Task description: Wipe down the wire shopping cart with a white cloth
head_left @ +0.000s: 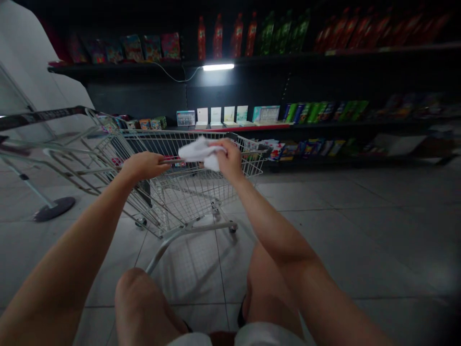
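Observation:
A wire shopping cart point(190, 190) stands side-on in front of me on the tiled floor. My left hand point(146, 166) is closed around the cart's upper side rail, toward the handle end. Farther right, my right hand point(229, 158) grips a white cloth point(196, 150) that is bunched over the same rail. Part of the cloth hangs down below my fingers. The cloth and right fingers are slightly blurred. The cart's dark handle bar point(43, 115) reaches out to the far left.
Behind the cart, dark shelves point(144, 91) hold red bottles point(218, 36), green bottles point(284, 31), snack bags and boxes point(266, 114). A lit tube lamp point(218, 67) hangs under the upper shelf. At left stands a post with a round black base point(54, 209).

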The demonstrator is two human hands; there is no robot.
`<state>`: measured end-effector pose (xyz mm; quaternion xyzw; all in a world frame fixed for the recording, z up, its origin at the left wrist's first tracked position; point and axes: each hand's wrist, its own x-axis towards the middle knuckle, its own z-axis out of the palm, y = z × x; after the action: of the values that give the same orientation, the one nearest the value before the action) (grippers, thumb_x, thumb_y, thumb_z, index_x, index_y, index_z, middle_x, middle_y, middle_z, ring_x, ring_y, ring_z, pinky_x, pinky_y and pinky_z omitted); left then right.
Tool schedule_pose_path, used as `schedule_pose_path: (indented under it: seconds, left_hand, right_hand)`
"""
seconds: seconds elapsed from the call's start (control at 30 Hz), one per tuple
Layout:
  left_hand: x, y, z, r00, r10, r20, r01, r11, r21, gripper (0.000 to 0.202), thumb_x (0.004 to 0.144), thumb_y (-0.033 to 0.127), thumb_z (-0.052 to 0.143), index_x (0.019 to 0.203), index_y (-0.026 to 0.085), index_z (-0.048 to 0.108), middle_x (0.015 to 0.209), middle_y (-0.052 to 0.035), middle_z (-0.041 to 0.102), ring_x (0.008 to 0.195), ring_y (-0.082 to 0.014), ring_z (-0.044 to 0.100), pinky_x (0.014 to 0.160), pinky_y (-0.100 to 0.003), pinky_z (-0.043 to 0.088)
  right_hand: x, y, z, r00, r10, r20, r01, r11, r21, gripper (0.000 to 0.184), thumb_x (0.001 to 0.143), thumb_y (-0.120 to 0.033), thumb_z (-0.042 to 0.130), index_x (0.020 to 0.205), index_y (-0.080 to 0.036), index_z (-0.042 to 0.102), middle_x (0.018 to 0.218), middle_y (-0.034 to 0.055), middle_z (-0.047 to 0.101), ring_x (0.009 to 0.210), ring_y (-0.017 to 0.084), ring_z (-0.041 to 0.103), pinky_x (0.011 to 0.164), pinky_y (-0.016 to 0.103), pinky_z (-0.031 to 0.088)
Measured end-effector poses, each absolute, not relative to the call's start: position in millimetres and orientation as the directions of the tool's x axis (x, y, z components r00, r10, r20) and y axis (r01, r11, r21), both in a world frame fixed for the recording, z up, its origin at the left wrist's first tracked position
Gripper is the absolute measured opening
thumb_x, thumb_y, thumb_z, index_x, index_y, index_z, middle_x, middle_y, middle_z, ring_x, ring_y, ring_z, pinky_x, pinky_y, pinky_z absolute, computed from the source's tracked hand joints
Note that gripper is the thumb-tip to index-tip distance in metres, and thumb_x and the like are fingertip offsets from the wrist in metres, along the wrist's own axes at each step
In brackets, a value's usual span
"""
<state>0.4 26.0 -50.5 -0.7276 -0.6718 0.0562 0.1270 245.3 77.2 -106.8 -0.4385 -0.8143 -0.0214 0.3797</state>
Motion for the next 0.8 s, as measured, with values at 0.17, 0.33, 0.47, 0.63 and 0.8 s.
schedule_pose_path:
  seconds: [0.17, 0.33, 0.47, 0.63, 0.8]
  left_hand:
    - [11, 17, -49, 0.124, 0.988, 0.091, 0.961, -0.096, -0.261, 0.077, 0.087, 0.072, 0.019, 0.131, 0.023, 0.061, 0.111, -0.0146, 0.072, 0.103, -0.034, 0.066, 0.08, -0.04, 0.049]
    - [20, 5, -51, 0.111, 0.987, 0.12, 0.949, -0.07, -0.306, 0.082, 0.088, 0.074, 0.013, 0.114, 0.019, 0.068, 0.104, -0.0163, 0.072, 0.1, -0.0352, 0.067, 0.078, -0.041, 0.049]
    - [25, -8, -56, 0.15, 0.974, 0.168, 0.936, -0.085, -0.341, 0.08, 0.089, 0.072, 0.012, 0.106, 0.02, 0.07, 0.096, -0.016, 0.073, 0.092, -0.0369, 0.069, 0.071, -0.043, 0.049]
    - [29, -18, -60, 0.154, 0.964, 0.217, 0.926, -0.065, -0.371, 0.078, 0.092, 0.066, 0.008, 0.103, 0.024, 0.073, 0.094, -0.014, 0.074, 0.091, -0.0347, 0.069, 0.071, -0.043, 0.048]
    - [30, -18, -60, 0.147, 0.971, 0.187, 0.928, -0.07, -0.365, 0.07, 0.093, 0.065, 0.013, 0.123, 0.031, 0.066, 0.099, -0.0126, 0.074, 0.094, -0.0354, 0.069, 0.074, -0.044, 0.049]
  right_hand:
    - [193, 116, -54, -0.546, 0.734, 0.403, 0.681, 0.669, -0.297, 0.036, 0.09, -0.024, 0.042, 0.108, -0.012, 0.07, 0.101, 0.0088, 0.068, 0.091, 0.019, 0.061, 0.08, 0.033, 0.046]
    - [184, 122, -52, -0.72, 0.691, -0.061, 0.628, 0.612, -0.481, 0.034, 0.088, -0.038, 0.051, 0.102, -0.016, 0.074, 0.087, 0.0042, 0.069, 0.069, 0.013, 0.058, 0.065, 0.029, 0.046]
    - [187, 116, -50, -0.789, 0.614, -0.014, 0.554, 0.701, -0.45, 0.037, 0.091, -0.045, 0.051, 0.091, -0.018, 0.076, 0.085, 0.0024, 0.069, 0.078, 0.013, 0.06, 0.072, 0.029, 0.048]
    - [142, 123, -44, -0.758, 0.648, -0.074, 0.638, 0.711, -0.295, 0.029, 0.084, -0.034, 0.06, 0.074, -0.011, 0.074, 0.07, 0.0032, 0.063, 0.08, 0.018, 0.063, 0.076, 0.036, 0.05]
    - [169, 104, -84, -0.485, 0.795, 0.364, 0.645, 0.607, -0.465, 0.035, 0.085, -0.04, 0.052, 0.065, -0.018, 0.07, 0.061, -0.0003, 0.061, 0.09, 0.023, 0.066, 0.074, 0.042, 0.05]
